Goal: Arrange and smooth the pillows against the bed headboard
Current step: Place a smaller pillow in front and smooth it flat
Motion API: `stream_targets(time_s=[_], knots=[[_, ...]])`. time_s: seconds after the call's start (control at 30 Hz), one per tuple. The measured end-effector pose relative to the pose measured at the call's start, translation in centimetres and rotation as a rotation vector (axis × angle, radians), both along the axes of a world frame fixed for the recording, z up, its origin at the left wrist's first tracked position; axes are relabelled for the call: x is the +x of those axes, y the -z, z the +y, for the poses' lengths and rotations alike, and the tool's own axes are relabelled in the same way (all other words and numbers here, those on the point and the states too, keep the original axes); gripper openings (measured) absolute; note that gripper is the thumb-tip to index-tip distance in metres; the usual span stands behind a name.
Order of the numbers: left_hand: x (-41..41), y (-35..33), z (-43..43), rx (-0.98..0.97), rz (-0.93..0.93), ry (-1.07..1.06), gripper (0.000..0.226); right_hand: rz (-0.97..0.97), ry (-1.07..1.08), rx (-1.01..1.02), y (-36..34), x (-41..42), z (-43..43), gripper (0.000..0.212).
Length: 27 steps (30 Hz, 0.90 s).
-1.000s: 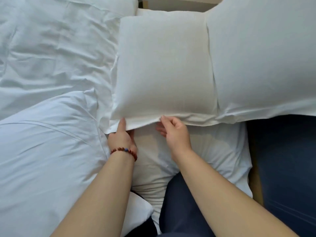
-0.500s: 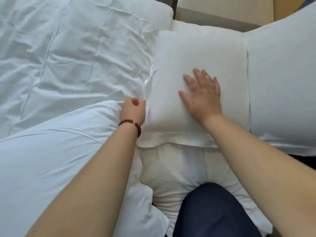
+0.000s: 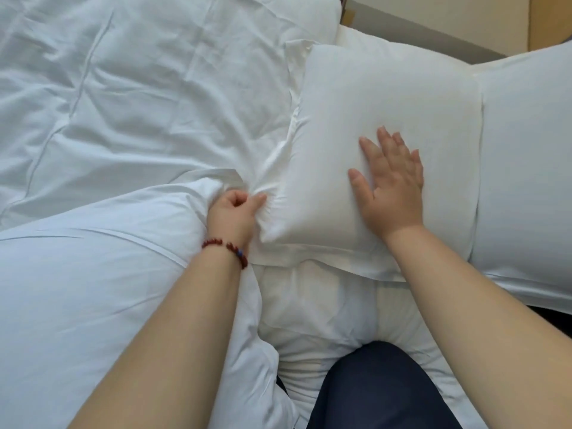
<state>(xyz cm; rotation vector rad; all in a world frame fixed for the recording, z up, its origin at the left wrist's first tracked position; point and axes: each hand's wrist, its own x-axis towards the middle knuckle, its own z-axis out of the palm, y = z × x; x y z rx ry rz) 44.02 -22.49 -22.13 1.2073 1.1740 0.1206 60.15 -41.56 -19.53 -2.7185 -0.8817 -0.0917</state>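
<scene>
While left hand (image 3: 233, 213) pinches pillow (image 3: 387, 125) corner, right hand (image 3: 391, 187) lies flat, released, atop.

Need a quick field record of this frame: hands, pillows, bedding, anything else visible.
left hand: fist closed, pinching the near-left corner of the middle pillow's case
right hand: flat, fingers spread, palm down on the middle pillow
middle pillow: white, case bunched at the pinched corner
right pillow: white, edge against the middle pillow
duvet: white, wrinkled, left of the pillows
bracelet: red beads, left wrist
</scene>
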Motion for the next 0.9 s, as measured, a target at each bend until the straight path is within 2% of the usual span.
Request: stream_targets(time_s=[0.13, 0.2, 0.27, 0.3, 0.4, 0.5, 0.6, 0.7, 0.77, 0.83, 0.9], knots=[[0.1, -0.3, 0.1, -0.056, -0.039, 0.048, 0.021, -0.02, 0.011, -0.017, -0.6, -0.2, 0.2, 0.059], [2.0, -0.4, 1.8, -0.11, -0.033, 0.124, 0.039, -0.027, 0.026, -0.039, -1.5, 0.1, 0.7, 0.06], [4.2, -0.9, 2.7, -0.083, -0.009, 0.204, 0.057, -0.028, 0.025, -0.086, -2.5, 1.3, 1.8, 0.062], [5.2, -0.8, 3.0, -0.055, -0.012, 0.219, 0.054, -0.017, 0.013, -0.117, -3.0, 2.1, 2.4, 0.063], [7.3, -0.4, 3.2, 0.038, -0.036, 0.141, 0.022, 0.019, -0.021, -0.203, -3.3, 4.4, 4.1, 0.064], [6.5, 1.3, 1.4, 0.088, -0.043, -0.055, 0.017, 0.033, -0.018, -0.188, -2.5, 4.8, 4.1, 0.063], [6.6, 1.8, 0.8, -0.197, -0.185, -0.163, 0.008, 0.04, -0.004, -0.168, -1.9, 4.3, 3.7, 0.064], [8.7, 1.3, 3.4, -0.418, -0.223, -0.047, 0.027, 0.051, 0.004, -0.208, -2.9, 5.1, 4.3, 0.065], [10.5, 0.4, 4.8, -0.454, -0.203, 0.023, 0.036, 0.019, 0.013, -0.246, -3.5, 6.3, 4.4, 0.068], [12.1, 0.2, 5.5, -0.395, -0.152, 0.072, 0.041, 0.007, 0.025, -0.248, -3.3, 7.0, 3.9, 0.069], [13.2, -0.2, 5.4, -0.363, -0.127, 0.043, 0.02, -0.007, 0.03, -0.205, -2.4, 7.2, 3.4, 0.069]])
